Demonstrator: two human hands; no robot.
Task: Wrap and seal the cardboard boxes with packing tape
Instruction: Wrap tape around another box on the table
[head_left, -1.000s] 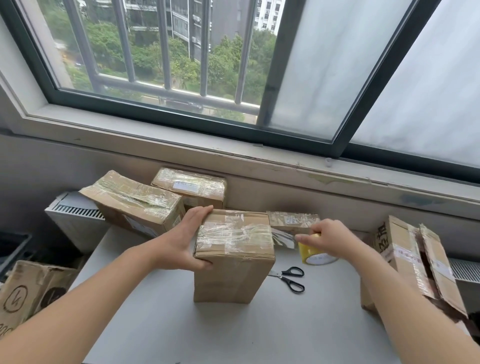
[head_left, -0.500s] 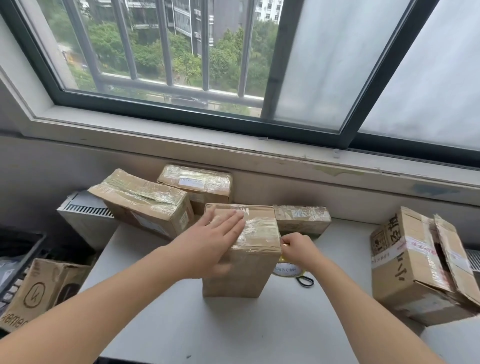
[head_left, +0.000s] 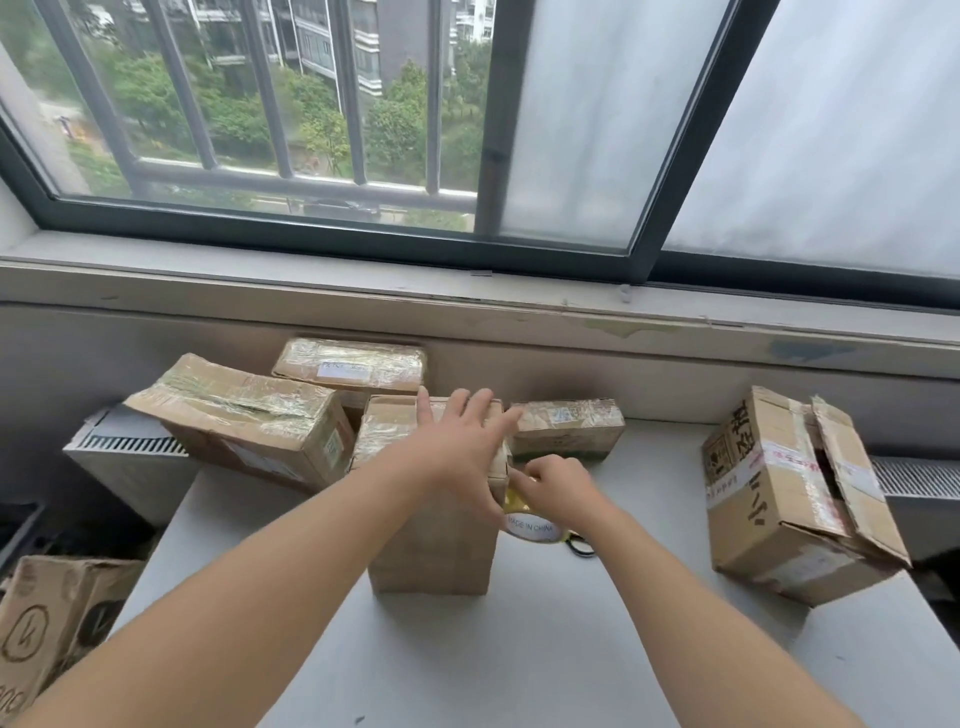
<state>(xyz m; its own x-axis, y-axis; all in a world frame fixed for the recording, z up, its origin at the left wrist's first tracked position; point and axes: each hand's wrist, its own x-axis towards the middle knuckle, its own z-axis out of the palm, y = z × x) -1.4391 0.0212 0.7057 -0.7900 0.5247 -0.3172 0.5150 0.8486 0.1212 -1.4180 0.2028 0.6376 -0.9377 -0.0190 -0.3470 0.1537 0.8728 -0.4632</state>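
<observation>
Presses centre box (head_left: 436, 561) top w/ L hand (head_left: 457, 449), fingers straight; grips tape roll (head_left: 531, 526) w/ R hand (head_left: 558, 491) just right of box; flap-open box (head_left: 763, 499) well right, contents hidden.

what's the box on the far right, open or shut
Open: the far-right box has its top flaps lifted, a dark gap between them.

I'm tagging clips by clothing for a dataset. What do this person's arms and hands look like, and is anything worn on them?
The left forearm and right forearm are bare to the frame edge; no sleeve shows. The left grip and right grip are bare hands: no gloves, and no watch or band at either wrist. No ring shows, though the fingers are slightly blurred.
</observation>
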